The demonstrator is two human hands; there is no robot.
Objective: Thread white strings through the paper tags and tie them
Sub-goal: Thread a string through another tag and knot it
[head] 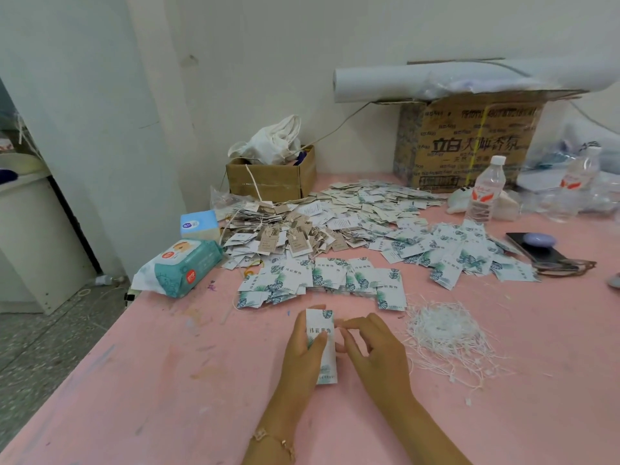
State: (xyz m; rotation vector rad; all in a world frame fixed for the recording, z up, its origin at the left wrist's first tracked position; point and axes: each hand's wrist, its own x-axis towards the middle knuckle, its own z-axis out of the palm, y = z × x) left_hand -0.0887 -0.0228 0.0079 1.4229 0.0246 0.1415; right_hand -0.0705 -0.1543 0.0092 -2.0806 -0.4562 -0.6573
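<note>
My left hand point(303, 350) grips a white paper tag point(320, 325) with green leaf print and dark characters, thumb across its face, above the pink table point(167, 380). My right hand point(375, 350) is just right of the tag's upper edge, its fingertips pinched together there; whether a string is between them is too small to tell. A loose heap of white strings point(446, 333) lies on the table to the right of my right hand. Rows of matching tags point(328, 280) lie just beyond my hands.
Big piles of leaf-print tags point(453, 250) and brown strung tags point(285, 233) cover the table's middle. A wipes pack point(181, 266) and tissue box point(199, 224) sit left. Two cardboard boxes point(271, 179) point(469, 142), water bottles point(484, 189) and a phone point(536, 248) stand behind.
</note>
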